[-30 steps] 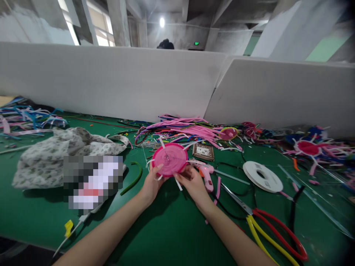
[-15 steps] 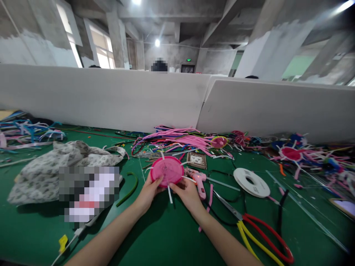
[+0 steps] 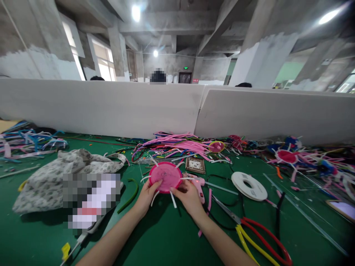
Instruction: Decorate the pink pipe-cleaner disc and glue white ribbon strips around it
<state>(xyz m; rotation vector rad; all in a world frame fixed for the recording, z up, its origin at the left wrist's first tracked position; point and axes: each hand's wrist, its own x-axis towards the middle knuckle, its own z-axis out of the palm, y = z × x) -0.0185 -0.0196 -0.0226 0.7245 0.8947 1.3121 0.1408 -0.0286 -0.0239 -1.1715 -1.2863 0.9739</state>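
A round pink disc [image 3: 165, 176] with a darker pink rim is held up over the table, and several white strips stick out around its edge. My left hand [image 3: 146, 195] grips its lower left side, thumb on the face and fingers behind. On the lower right, my right hand [image 3: 189, 196] pinches the rim near a white strip, its fingers partly hidden. Just behind my right hand lies a pink glue gun [image 3: 200, 187] with a small red light. Scissors [image 3: 234, 216] with red and yellow handles rest to the right.
Left of my hands are a green fuzzy stem [image 3: 133, 197], a blurred-out phone-like device and a patterned cloth [image 3: 41, 184]. A white spool [image 3: 249, 186] lies to the right. Pink stems [image 3: 177, 146] are heaped behind, before a white partition [image 3: 111, 107]. A small framed tray [image 3: 195, 165] stands near the glue gun.
The pink disc has been turned in my hands, so its white strips now point in different directions. My view has tilted up slightly. Both hands still hold the disc.
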